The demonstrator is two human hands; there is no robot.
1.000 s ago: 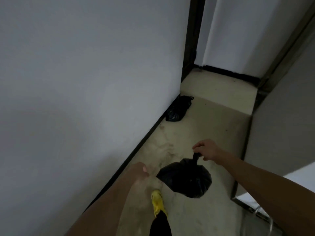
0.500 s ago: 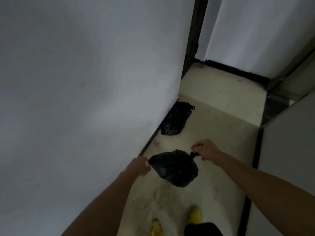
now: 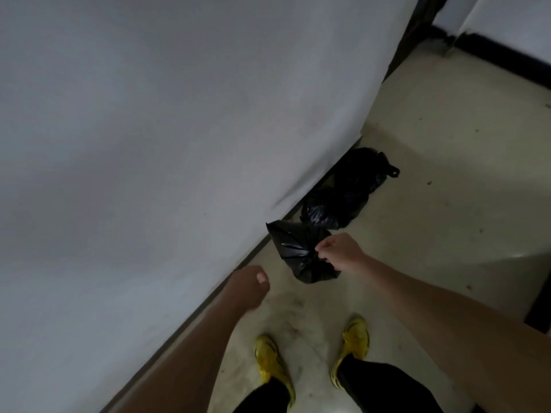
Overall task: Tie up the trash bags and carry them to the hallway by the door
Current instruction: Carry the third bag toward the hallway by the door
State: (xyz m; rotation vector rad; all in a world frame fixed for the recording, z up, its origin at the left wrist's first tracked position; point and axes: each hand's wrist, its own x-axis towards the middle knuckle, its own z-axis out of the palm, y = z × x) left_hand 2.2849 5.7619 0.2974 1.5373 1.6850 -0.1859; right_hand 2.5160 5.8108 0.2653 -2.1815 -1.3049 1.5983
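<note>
My right hand (image 3: 340,251) grips the knotted top of a small tied black trash bag (image 3: 298,248), which hangs low near the floor beside the wall's base. Just beyond it a second tied black trash bag (image 3: 343,198) lies on the floor against the wall, its knot pointing away from me. My left hand (image 3: 250,286) hovers to the left of the held bag with fingers curled in and the thumb showing, holding nothing and not touching the bag.
A white wall (image 3: 149,144) with a dark baseboard runs along my left. The pale floor (image 3: 447,189) opens to the right, with a dark door frame (image 3: 423,22) ahead. My feet in yellow shoes (image 3: 353,341) stand just behind the bags.
I have walked forward and bent down. My right hand has carried the bag lower and up to the bag lying by the wall. My left hand has come off the bag's side.
</note>
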